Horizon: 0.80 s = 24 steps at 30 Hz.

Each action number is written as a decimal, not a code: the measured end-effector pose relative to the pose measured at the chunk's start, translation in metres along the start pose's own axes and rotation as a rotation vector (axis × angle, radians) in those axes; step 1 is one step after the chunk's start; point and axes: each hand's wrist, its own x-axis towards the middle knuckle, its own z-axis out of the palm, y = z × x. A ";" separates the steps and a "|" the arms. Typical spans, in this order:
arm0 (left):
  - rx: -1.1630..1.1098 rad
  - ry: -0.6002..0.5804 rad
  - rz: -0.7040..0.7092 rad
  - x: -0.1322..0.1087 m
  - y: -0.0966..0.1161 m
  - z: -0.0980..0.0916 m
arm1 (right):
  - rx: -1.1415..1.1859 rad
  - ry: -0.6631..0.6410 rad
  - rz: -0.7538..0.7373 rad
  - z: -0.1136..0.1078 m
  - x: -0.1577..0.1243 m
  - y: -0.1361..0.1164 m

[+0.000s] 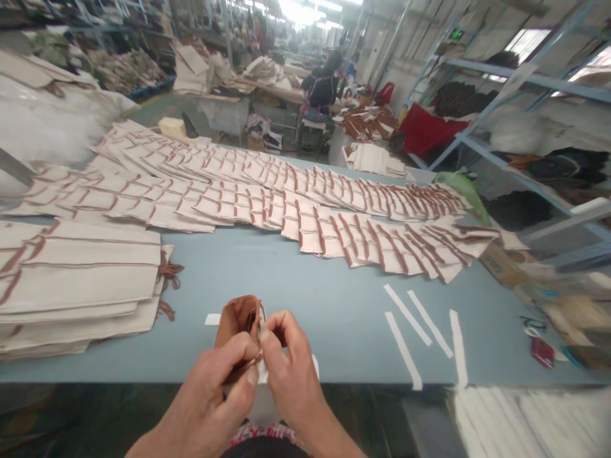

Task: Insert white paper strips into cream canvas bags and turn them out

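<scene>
Both my hands meet at the near edge of a pale blue table [305,299]. My left hand [210,394] is closed on a small brown pouch [236,318], thumb and forefinger pinching its edge. My right hand [286,369] pinches the same pouch at its right side, fingers curled. A white piece shows under the hands, partly hidden. Left of the hands lies a stack of cream fabric bags [76,280] with brown trim and cords.
Long overlapping rows of cream bags with brown stripes [286,203] cover the far half of the table. White paper strips [415,331] lie to the right. Scissors and a red item [541,350] sit far right. Blue shelving [525,127] stands right; a seated person [322,89] works beyond.
</scene>
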 end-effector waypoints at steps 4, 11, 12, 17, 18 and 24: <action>-0.071 -0.143 -0.003 0.009 0.009 -0.009 | -0.021 -0.128 -0.020 -0.028 0.012 -0.012; -0.273 -0.168 -0.052 0.030 0.035 -0.030 | -0.160 -0.145 -0.580 -0.073 0.007 -0.056; -0.275 -0.211 -0.022 0.032 0.036 -0.033 | -0.179 -0.182 -0.646 -0.075 0.008 -0.062; -0.181 -0.320 0.027 0.027 0.035 -0.037 | -0.337 -0.262 -0.784 -0.073 0.012 -0.076; -0.136 -0.307 0.049 0.024 0.035 -0.037 | -0.377 -0.273 -0.768 -0.073 0.012 -0.078; 0.181 -0.188 0.184 0.003 0.044 -0.034 | -0.461 -0.444 -0.545 -0.080 -0.001 -0.090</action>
